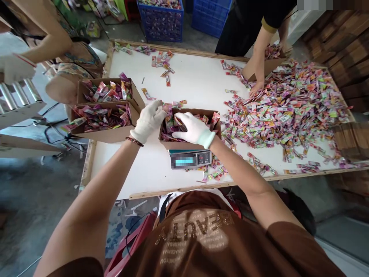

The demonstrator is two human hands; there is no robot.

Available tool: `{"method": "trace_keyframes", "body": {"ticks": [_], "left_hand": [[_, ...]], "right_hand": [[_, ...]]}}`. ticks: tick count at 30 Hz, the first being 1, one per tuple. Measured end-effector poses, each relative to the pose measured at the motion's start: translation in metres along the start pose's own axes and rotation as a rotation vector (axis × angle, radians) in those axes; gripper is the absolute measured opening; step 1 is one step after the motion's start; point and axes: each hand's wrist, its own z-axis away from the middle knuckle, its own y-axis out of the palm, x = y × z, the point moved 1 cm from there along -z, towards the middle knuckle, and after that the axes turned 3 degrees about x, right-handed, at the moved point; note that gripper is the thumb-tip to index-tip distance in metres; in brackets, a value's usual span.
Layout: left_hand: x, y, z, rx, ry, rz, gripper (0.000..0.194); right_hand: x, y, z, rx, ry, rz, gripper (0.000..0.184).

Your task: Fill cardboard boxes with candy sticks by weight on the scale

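A brown cardboard box (pixel 187 145) filled with small colourful packets (pixel 168 132) sits on a digital scale (pixel 206 158) in front of me. My left hand (pixel 148 121), in a white glove, is at the box's left rear corner. Its fingers are bent together at a small packet (pixel 168 112), partly hidden by the fingertips. Over the box lies my right hand (pixel 193 129), also gloved, with thumb and fingers apart and resting among the packets. The scale's display is blurred out.
Two filled boxes (pixel 106 134) stand at the table's left. A large heap of packets (pixel 294 104) covers the right side, where a co-worker's hand (pixel 257 86) reaches in beside another box. Another person sits at left. Blue crates (pixel 161 23) stand behind the white table (pixel 196 73).
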Motion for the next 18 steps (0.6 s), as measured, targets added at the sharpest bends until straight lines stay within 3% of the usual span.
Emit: {"method": "trace_keyframes", "body": {"ticks": [3, 7, 9, 11, 13, 16, 18], "left_hand": [[-0.002, -0.003, 0.006, 0.039, -0.013, -0.018, 0.042], [-0.016, -0.009, 0.019, 0.071, 0.162, -0.083, 0.050], [-0.027, -0.003, 0.023, 0.141, 0.312, -0.141, 0.054], [-0.036, 0.012, 0.021, 0.267, 0.416, -0.190, 0.060], [-0.040, 0.034, 0.016, 0.464, 0.415, -0.260, 0.064], [-0.038, 0.068, 0.006, 0.783, 0.279, -0.438, 0.068], [-0.034, 0.085, 0.001, 0.904, 0.189, -0.551, 0.074]], "right_hand": [[0.002, 0.010, -0.018, 0.010, 0.017, 0.022, 0.019], [-0.015, -0.003, -0.013, -0.111, 0.016, -0.154, 0.011], [-0.029, -0.018, 0.002, -0.100, 0.020, -0.269, 0.021], [-0.048, -0.036, 0.025, -0.073, 0.031, -0.367, 0.046], [-0.072, -0.056, 0.055, -0.117, 0.085, -0.401, 0.066], [-0.115, -0.074, 0.104, -0.209, 0.278, -0.217, 0.057], [-0.141, -0.073, 0.132, -0.155, 0.400, -0.014, 0.046]]}}
